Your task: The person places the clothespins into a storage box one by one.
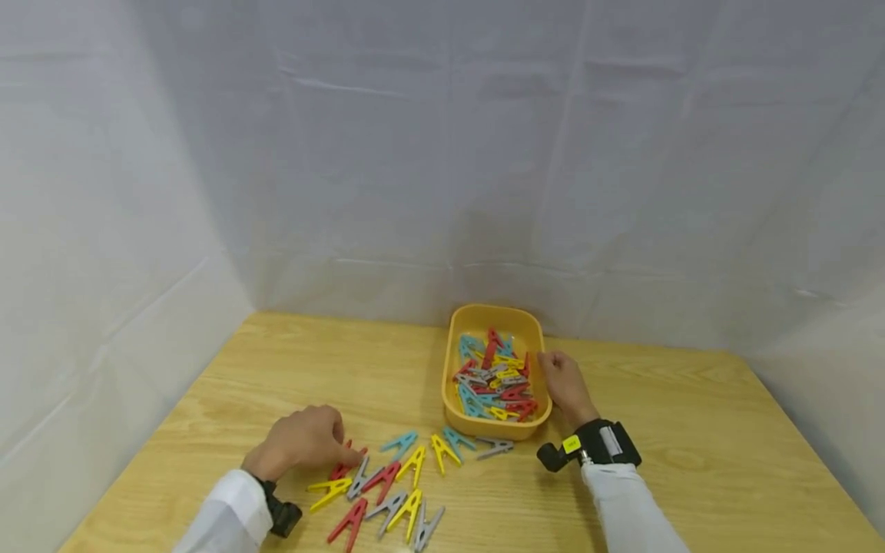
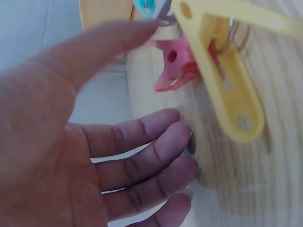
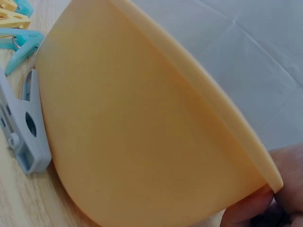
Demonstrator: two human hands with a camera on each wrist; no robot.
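- On the pale wooden table (image 1: 276, 369), a yellow-orange plastic tub with rounded corners (image 1: 459, 322) stands near the back, partly filled with coloured plastic clothes pegs (image 1: 494, 376) in red, teal, yellow and grey.
- In front of the tub, a scatter of loose pegs (image 1: 394, 491) lies on the wood, about a dozen and a half.
- The right hand (image 1: 563, 384) holds the tub's right rim; the right wrist view shows a fingertip (image 3: 248, 210) under the lip and a grey peg (image 3: 23, 127) touching the tub's wall.
- The left hand (image 1: 304, 442) rests, fingers bent down, at the left edge of the scatter; its fingers (image 2: 156, 156) are loosely curled beside a pink-red peg (image 2: 173, 68) and a yellow peg (image 2: 227, 80), gripping neither as far as I can tell.
- As I judge it, the gathering is roughly half done: many pegs are in the tub, and the scatter is left.
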